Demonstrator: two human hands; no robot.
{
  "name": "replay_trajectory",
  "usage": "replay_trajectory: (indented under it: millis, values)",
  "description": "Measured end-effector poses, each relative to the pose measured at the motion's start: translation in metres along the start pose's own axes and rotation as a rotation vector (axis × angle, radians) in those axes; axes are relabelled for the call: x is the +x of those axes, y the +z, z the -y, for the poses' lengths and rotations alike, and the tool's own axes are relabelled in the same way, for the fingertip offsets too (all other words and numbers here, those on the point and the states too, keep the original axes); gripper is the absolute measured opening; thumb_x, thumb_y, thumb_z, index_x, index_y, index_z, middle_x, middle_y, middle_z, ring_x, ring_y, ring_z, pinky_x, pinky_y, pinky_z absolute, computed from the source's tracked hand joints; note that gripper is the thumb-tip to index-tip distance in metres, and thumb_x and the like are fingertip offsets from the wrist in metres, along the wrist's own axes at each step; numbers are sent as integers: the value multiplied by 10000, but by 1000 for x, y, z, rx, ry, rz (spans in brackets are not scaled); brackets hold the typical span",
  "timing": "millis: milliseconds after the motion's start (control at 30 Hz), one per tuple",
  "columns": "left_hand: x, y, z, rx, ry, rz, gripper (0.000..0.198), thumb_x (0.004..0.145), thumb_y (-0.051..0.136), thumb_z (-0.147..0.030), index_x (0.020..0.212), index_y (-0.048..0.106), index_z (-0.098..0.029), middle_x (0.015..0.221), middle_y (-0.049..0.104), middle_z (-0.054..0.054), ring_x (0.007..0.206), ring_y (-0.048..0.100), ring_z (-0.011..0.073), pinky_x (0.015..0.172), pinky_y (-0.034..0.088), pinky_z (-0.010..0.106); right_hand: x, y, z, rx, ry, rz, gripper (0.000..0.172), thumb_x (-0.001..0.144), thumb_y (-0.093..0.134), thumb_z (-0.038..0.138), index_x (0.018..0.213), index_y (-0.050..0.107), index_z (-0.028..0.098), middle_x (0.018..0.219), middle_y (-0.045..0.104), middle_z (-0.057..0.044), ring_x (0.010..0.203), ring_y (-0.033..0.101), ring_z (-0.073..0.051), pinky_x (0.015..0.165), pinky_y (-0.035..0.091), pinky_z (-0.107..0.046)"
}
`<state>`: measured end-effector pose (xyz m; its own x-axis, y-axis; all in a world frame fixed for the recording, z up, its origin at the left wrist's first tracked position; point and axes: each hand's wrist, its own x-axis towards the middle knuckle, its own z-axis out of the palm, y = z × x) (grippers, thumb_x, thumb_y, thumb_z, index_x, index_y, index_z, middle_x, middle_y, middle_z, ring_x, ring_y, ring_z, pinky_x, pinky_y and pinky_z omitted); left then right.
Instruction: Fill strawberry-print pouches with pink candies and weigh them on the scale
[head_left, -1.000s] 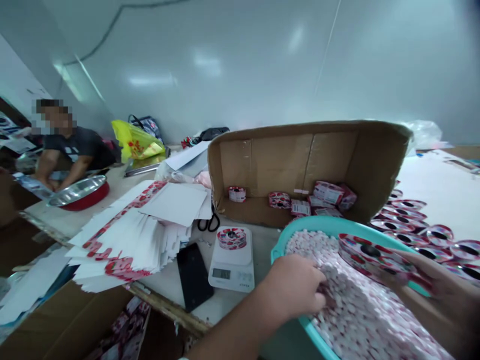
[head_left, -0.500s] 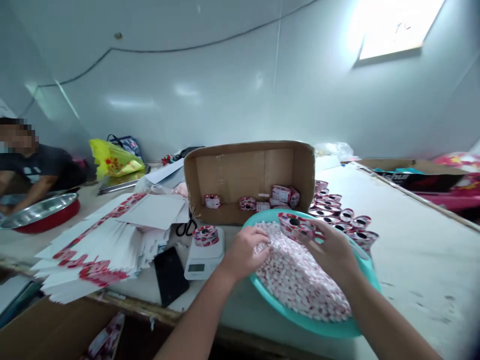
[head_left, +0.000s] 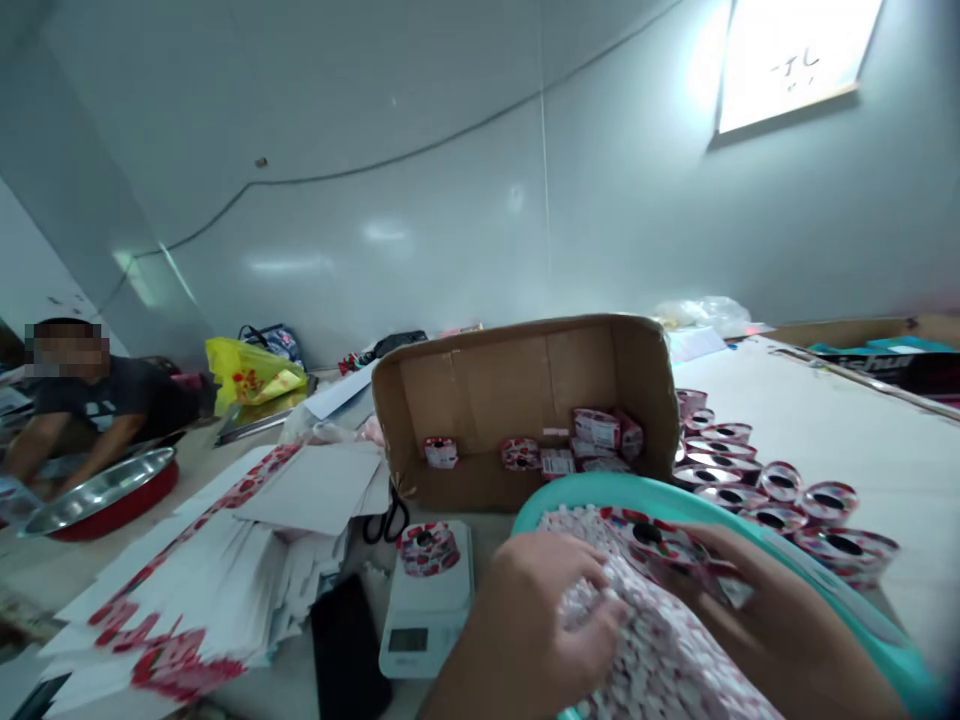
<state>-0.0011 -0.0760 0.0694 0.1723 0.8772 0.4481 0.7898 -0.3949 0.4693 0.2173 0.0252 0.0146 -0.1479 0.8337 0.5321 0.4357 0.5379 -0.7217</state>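
My left hand reaches into a turquoise basin, its fingers curled around some of the small white-and-pink pieces heaped there. My right hand grips a red-and-white printed pouch just above the heap, to the right of my left hand. The pouch's mouth shows as a dark hole facing up. Left of the basin, another printed pouch rests on a white digital scale.
A cardboard box on its side holds several filled pouches. Open pouches stand at right. Scissors, a black phone and stacked white printed sheets lie at left. A co-worker sits behind a red metal bowl.
The view has tilted up and moved closer, so the basin sits lower in it. My left fingers have curled into the pieces, and the pouch in my right hand is lower and closer to them.
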Motion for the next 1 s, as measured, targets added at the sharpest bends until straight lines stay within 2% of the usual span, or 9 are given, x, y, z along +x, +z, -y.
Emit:
replay_trajectory:
  millis: [100,167,233,367,433,567,800,900,1000]
  values:
    - [0,34,13,84,-7,328,150,842,610,-385,870,656,-245,1123,694,31,1048,636,220,939,523,371,-2,-4,0,-7,55,63,474,752,675,645,941,698,211,870,732,-88,723,689,-275,612,580,-355]
    - [-4,40,13,159,-81,441,161,816,595,-378,823,649,-227,976,700,54,937,646,238,811,540,367,-3,-6,1,-38,75,26,471,758,664,645,937,691,210,854,724,-85,715,678,-276,616,565,-368]
    - [-7,38,9,212,-149,499,166,805,577,-374,811,641,-221,888,698,63,861,649,245,723,528,352,-4,-8,1,-81,53,-18,457,764,642,643,916,692,215,841,715,-81,707,668,-275,617,550,-377]
    - [-11,37,-2,293,-244,486,117,809,544,-275,851,635,-216,912,726,72,840,676,247,690,507,333,-6,-9,6,-113,-23,-47,390,798,628,581,928,693,219,866,707,-76,748,665,-265,659,533,-366]
    - [-11,40,-6,332,-241,468,114,816,535,-236,862,635,-207,925,730,85,858,686,253,701,504,330,-8,-10,11,-94,-36,-26,362,819,623,552,942,689,218,878,706,-72,760,665,-256,676,528,-358]
    - [-6,43,-11,366,-202,478,130,859,540,-279,856,637,-192,920,723,113,868,691,265,693,487,323,-11,-11,19,-57,-44,7,313,846,608,507,962,677,224,903,698,-62,789,662,-246,698,525,-352]
    - [1,40,-6,233,-192,486,48,818,574,-212,780,592,-188,861,707,75,832,667,227,651,414,288,-16,-7,19,-49,-30,113,258,863,616,416,1025,667,222,1010,693,-61,931,657,-245,802,519,-351]
    - [-1,38,2,96,-148,435,39,806,564,-180,795,593,-203,856,702,41,828,650,202,660,411,273,-16,-6,18,-61,-14,147,274,853,636,423,1035,674,221,1002,696,-57,929,657,-242,809,514,-349]
    - [-7,20,15,39,-170,281,110,810,548,-169,863,630,-220,911,710,21,875,646,186,752,441,271,-15,-7,21,-77,-4,165,268,841,651,438,993,689,222,947,700,-47,870,660,-235,765,510,-339]
